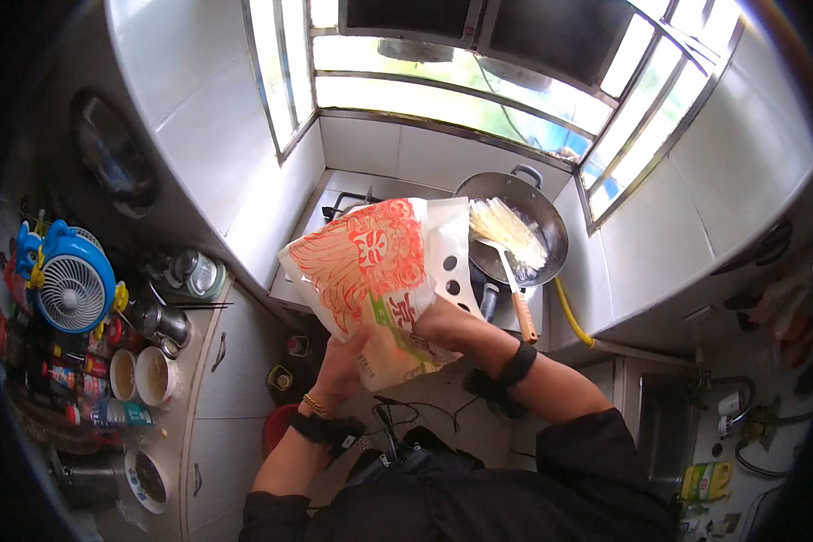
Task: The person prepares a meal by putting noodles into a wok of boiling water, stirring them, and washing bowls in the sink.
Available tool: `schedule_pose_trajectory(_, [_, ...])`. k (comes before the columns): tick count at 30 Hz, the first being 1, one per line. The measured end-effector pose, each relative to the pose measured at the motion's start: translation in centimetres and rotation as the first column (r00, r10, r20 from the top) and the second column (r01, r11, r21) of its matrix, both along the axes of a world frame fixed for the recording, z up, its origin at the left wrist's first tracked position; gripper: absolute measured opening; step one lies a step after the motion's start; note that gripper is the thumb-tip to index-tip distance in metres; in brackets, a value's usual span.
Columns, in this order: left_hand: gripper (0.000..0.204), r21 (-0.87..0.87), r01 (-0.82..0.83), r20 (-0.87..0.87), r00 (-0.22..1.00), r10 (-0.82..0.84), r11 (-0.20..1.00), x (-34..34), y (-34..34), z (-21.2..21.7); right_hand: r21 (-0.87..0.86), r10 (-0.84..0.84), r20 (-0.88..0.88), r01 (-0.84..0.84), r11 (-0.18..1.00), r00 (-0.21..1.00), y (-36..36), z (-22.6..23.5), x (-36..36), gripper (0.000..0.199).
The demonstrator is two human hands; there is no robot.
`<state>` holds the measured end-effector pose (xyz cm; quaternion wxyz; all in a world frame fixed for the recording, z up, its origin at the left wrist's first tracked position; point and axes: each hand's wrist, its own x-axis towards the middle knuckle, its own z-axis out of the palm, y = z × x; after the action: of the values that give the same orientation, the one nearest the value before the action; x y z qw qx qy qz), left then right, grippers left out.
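Note:
A white plastic bag (370,262) with a large red printed figure is held up in front of me, tilted. My left hand (341,363) grips its lower left edge, thumb on the printed face. My right hand (447,327) is at the bag's right side, its fingers hidden behind the printed panel, below a white flap with round holes (451,263). Beyond the bag stands a dark wok (558,221) holding pale yellow, strip-like food (506,226) in glossy liquid. A spatula (520,307) with a wooden handle rests in the wok, its handle over the near rim.
The gas stove (339,200) is partly covered by the bag. Along the left counter stand a blue fan (74,278), several bottles and bowls (156,375). A yellow hose (569,312) runs right of the wok. At lower right is a sink (664,425); cables (415,406) hang below my hands.

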<state>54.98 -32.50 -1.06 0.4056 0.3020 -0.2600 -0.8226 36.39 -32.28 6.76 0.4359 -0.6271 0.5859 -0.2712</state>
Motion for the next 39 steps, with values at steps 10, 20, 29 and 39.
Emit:
schedule_pose_trajectory(10, [0.033,-0.065,-0.141,0.155,0.977,0.149,0.988,0.0,-1.3,-0.3,0.487,0.214,-0.055,-0.161,0.858,0.975,-2.4,3.3,-2.3,0.019])
schedule_pose_trajectory(20, [0.046,0.076,-0.083,-0.153,0.984,0.094,0.994,3.2,-3.8,-3.6,0.456,0.039,0.258,-0.157,0.876,0.965,2.4,8.0,-13.4,0.031])
schedule_pose_trajectory(29, [0.044,0.085,-0.213,-0.107,0.969,0.222,0.973,4.6,-3.3,-3.6,0.371,-0.518,-0.173,0.543,0.753,0.837,-2.7,-1.1,-27.3,0.027])
schedule_pose_trajectory(39, [0.044,0.118,-0.23,-0.037,0.971,0.236,0.966,6.2,-1.1,-3.1,-0.219,-0.428,-0.547,0.37,0.903,0.72,-6.1,-7.9,-25.9,0.071])
